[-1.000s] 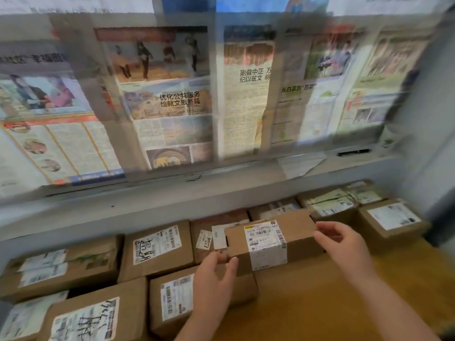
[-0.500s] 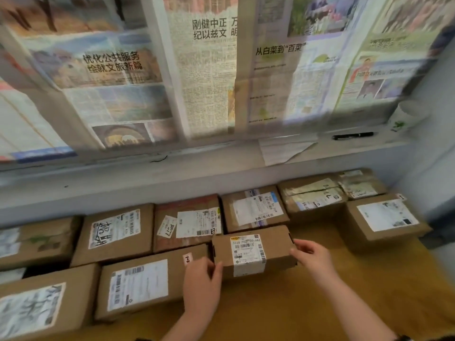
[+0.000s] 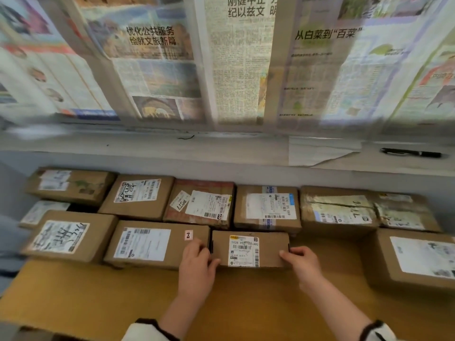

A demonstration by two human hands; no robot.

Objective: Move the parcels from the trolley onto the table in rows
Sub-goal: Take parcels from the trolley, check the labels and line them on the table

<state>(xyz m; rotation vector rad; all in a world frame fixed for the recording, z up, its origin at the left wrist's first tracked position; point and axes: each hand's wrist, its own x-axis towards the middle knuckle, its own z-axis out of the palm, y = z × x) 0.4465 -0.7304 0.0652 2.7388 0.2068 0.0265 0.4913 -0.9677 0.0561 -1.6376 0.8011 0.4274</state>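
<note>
Resting now on the yellow table (image 3: pixel 246 299), the small parcel (image 3: pixel 250 248) has come down from the raised, carried position it had a second ago and sits in the front row at centre frame. That reads as one more placement nearly finished, with only the release left.

At the left of the frame, two parcels with handwritten labels (image 3: pixel 69 236) and (image 3: pixel 139 195) lie in the front and back rows. Next comes the long parcel with the pink sticker (image 3: pixel 157 243); the small parcel sits just beside its right end, close enough that I cannot tell whether they touch.

The left hand (image 3: pixel 197 264) curls around the small parcel's lower left corner, fingers overlapping the long parcel's end, while the right hand (image 3: pixel 299 263) presses its right end with fingers loosely bent; both are in contact with the box rather than gripping hard.

Behind it stands the back row, including the blue-labelled parcel (image 3: pixel 268 207). Further right, bare table separates the small parcel from a large parcel (image 3: pixel 416 259) at the right edge, so the front row has a gap to fill. A pen (image 3: pixel 410 153) lies on the sill at upper right. Compared with half a second ago, the view has dipped lower and closer.
</note>
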